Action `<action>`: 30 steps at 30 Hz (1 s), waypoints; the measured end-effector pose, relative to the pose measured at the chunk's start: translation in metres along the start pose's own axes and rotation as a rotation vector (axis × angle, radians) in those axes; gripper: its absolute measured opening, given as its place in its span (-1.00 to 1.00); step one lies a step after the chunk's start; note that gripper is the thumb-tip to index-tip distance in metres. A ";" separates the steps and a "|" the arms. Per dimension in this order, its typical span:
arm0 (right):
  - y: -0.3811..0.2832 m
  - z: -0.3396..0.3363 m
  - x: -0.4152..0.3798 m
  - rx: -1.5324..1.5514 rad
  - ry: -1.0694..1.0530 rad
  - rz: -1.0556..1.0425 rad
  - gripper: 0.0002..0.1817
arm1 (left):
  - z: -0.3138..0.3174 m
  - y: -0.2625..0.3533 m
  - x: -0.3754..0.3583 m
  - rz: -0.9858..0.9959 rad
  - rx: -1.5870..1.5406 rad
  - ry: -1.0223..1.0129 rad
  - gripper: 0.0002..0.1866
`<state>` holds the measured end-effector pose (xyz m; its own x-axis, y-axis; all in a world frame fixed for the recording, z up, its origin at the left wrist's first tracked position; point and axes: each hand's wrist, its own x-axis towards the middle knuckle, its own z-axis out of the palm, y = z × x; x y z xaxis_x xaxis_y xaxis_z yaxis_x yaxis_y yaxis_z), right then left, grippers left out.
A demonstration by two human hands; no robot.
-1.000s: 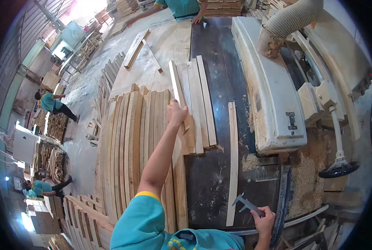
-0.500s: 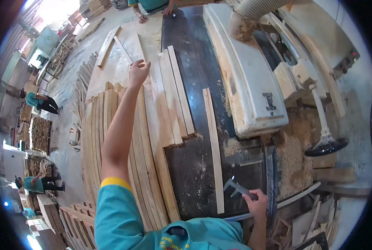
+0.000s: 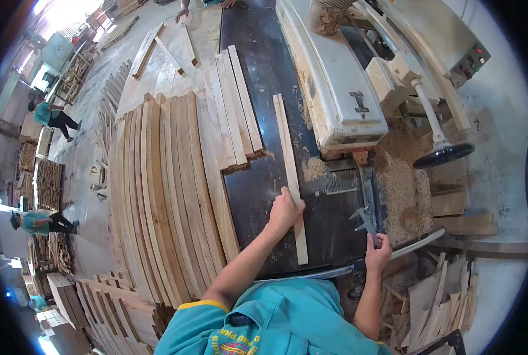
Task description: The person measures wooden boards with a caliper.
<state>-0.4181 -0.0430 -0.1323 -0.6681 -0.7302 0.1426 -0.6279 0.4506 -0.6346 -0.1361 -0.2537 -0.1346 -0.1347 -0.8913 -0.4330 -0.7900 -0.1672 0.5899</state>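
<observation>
My left hand (image 3: 286, 211) is closed around a long, narrow wooden strip (image 3: 289, 154) lying lengthwise on the dark machine table (image 3: 255, 219). My right hand (image 3: 378, 253) holds a caliper (image 3: 365, 221) by its lower end, its jaws pointing up and left over the table's right edge. Left of the strip, several shorter wooden strips (image 3: 233, 112) lie side by side. Further left is a wide row of long wooden pieces (image 3: 157, 195).
A white machine housing (image 3: 341, 100) stands to the right, with a black handwheel (image 3: 444, 155) and sawdust (image 3: 403, 189) beside it. Loose strips (image 3: 169, 55) lie at the far left. Another person's hand (image 3: 182, 14) shows at the far end. Offcuts (image 3: 435, 302) fill the lower right.
My left hand has come back from above the wooden pieces at the far left and taken hold of the narrow strip. The caliper has moved right and forward, away from the strip.
</observation>
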 end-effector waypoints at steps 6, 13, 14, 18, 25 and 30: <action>0.027 0.005 -0.011 -0.057 0.074 -0.188 -0.64 | -0.001 -0.047 -0.026 0.203 -0.752 -0.247 -0.63; 0.035 0.004 -0.013 -0.005 0.001 -0.118 -0.54 | -0.021 -0.010 -0.121 0.175 -1.363 -0.359 -0.71; 0.033 0.003 -0.015 0.030 0.028 -0.121 -0.54 | -0.020 -0.009 -0.127 0.202 -1.351 -0.314 -0.71; 0.028 0.000 -0.017 0.098 0.034 -0.195 -0.58 | -0.014 -0.015 -0.134 0.220 -1.196 -0.046 -0.65; -0.085 -0.033 -0.013 0.504 -0.212 -0.341 -0.67 | -0.059 0.002 -0.189 0.226 -1.147 0.017 -0.63; -0.183 -0.055 -0.006 0.581 -0.308 -0.618 -0.64 | -0.065 0.004 -0.223 0.358 -1.339 -0.126 -0.52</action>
<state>-0.3212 -0.0933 0.0245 -0.0898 -0.8990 0.4286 -0.4828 -0.3371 -0.8082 -0.0701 -0.0827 0.0084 -0.3149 -0.9392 -0.1372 0.4565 -0.2766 0.8457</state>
